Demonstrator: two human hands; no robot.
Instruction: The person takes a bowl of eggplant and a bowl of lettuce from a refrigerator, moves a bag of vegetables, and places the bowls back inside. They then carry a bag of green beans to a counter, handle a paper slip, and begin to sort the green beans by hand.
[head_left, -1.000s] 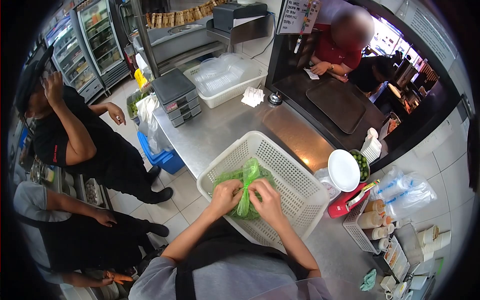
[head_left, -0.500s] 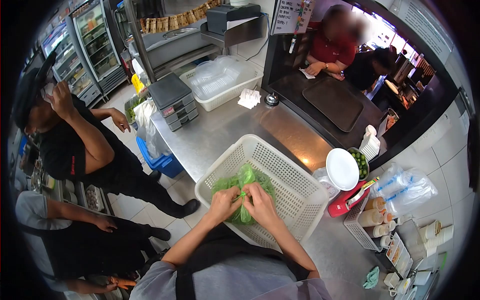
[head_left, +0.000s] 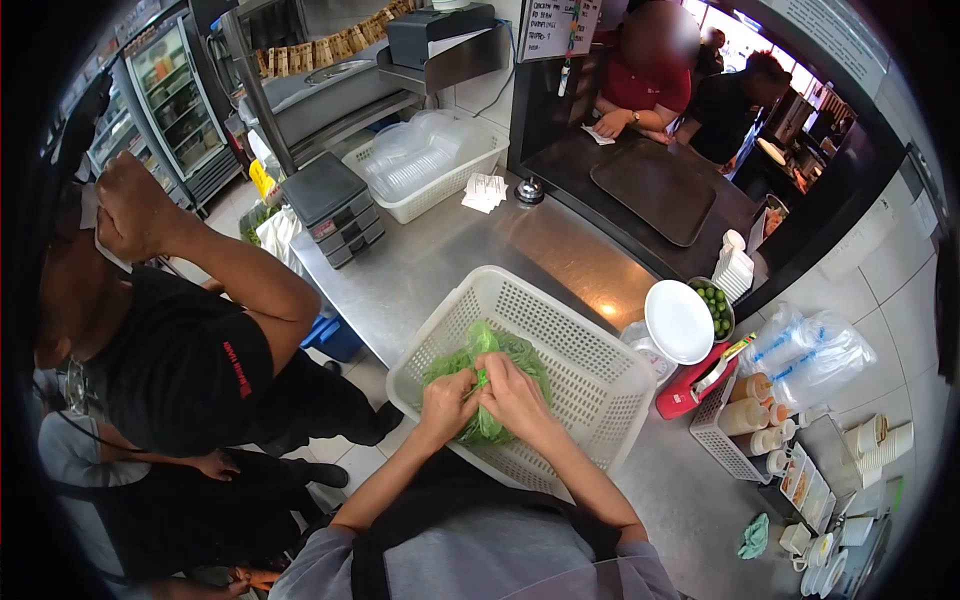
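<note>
Over a white perforated plastic basket (head_left: 610, 392) on the steel counter, both my hands work at the gathered neck of a green plastic bag (head_left: 486, 338). The fingers of my left hand (head_left: 447, 404) are pinched on the left side of the knotted neck. My right hand (head_left: 514, 393) grips the same neck from the right, close against the left. A bright green twist shows between the fingertips. The bag's bulging body, with leafy-looking green contents, lies in the left part of the basket, partly hidden under my hands.
To my left stand a person in black (head_left: 190, 370) and another in grey (head_left: 70, 450). Behind the basket are drawers (head_left: 335, 210), a container basket (head_left: 430, 205) and a bell (head_left: 529, 190). On the right are a scale with a white plate (head_left: 680, 322), a red device (head_left: 690, 385) and sauce bottles (head_left: 745, 415).
My hands stay on the bag's neck, and the right hand has turned slightly over it. The person in black has come closer on the left. My view has shifted slightly.
</note>
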